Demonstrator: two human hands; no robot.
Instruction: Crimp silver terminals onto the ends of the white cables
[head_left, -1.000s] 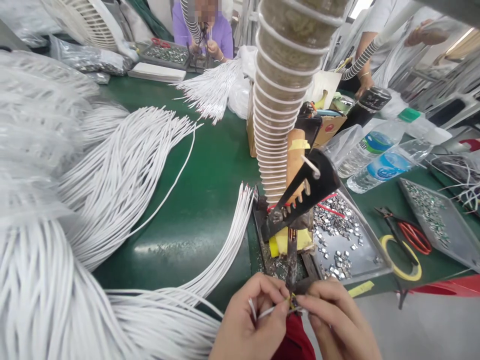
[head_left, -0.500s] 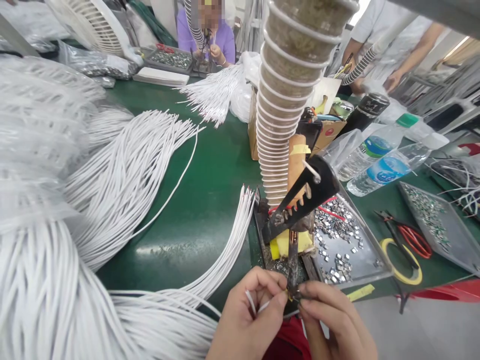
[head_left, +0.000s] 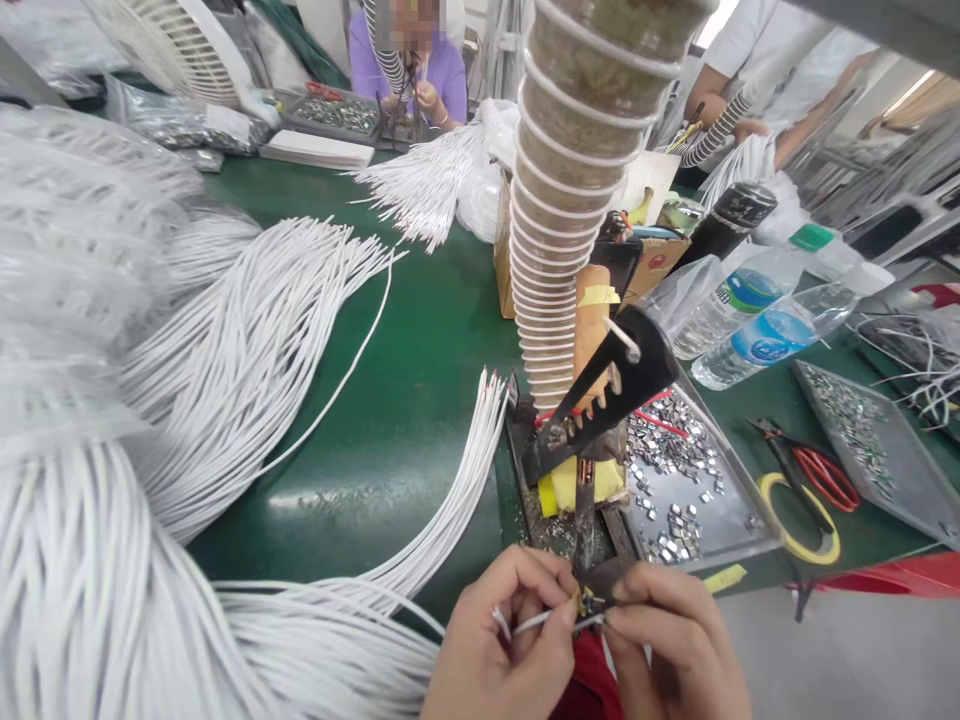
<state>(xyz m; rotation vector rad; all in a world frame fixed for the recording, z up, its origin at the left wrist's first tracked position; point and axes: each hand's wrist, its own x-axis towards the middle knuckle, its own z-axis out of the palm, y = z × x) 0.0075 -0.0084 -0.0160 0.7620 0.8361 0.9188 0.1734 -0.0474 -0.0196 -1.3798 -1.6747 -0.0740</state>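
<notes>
A thin white cable (head_left: 529, 622) runs through the closed fingers of my left hand (head_left: 514, 640). Thumb and forefinger of my right hand (head_left: 679, 635) pinch at a small metal connector (head_left: 592, 604), partly covered by the fingertips. The connector sits between both hands, just below the dark tip of a soldering iron (head_left: 584, 530). Whether the tip touches it I cannot tell. The iron, with its orange-brown handle (head_left: 592, 325), stands upright in a black notched bracket (head_left: 637, 365). Beside it, a bundle of white cables (head_left: 457, 500) lies on the green table (head_left: 420, 350).
A ribbed fume hose (head_left: 566, 220) hangs over the iron. To the right are a metal tray (head_left: 739, 520) of small connectors, yellow tape (head_left: 799, 545), red-handled pliers (head_left: 825, 478) and water bottles (head_left: 780, 335). Heaps of white cables (head_left: 247, 370) fill the left. Two people work across the table.
Both hands have shifted slightly, and the connector and cable between them show more clearly below the iron tip. At the back right, a person's arms now have a white cable bundle beside them.
</notes>
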